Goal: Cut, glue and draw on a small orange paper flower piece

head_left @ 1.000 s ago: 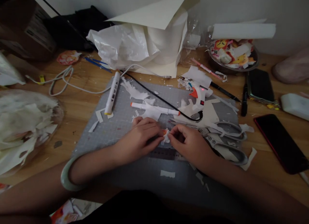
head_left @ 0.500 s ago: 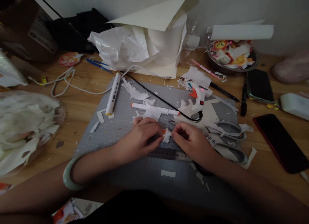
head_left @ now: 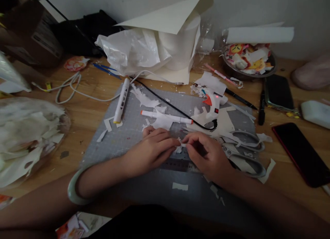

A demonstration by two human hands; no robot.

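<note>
Over the middle of the grey cutting mat (head_left: 123, 184), my left hand (head_left: 154, 148) pinches a small crumpled piece of white paper (head_left: 178, 149), its fingers covering much of it. My right hand (head_left: 206, 153) closes thumb and forefinger on the right side of that piece. Just under the hands lies a steel ruler (head_left: 180, 165). A white marker with orange ends (head_left: 180, 119) rests on paper scraps behind my left hand. Grey-handled scissors (head_left: 247, 161) lie beside my right hand, and a white glue gun (head_left: 213, 106) with an orange trigger sits behind it.
A capped marker (head_left: 121, 101) lies on the mat's left. Phones (head_left: 300, 151) and a black pen (head_left: 262, 108) are at right. A metal bowl of scraps (head_left: 250, 72) stands at back right, a plastic bag of paper (head_left: 31, 139) at left. A black cord (head_left: 165, 101) crosses the mat.
My left fingertips have shifted right over the small piece, hiding the orange part seen earlier. My right hand drew slightly away, then came back close to the left; both keep pinching.
</note>
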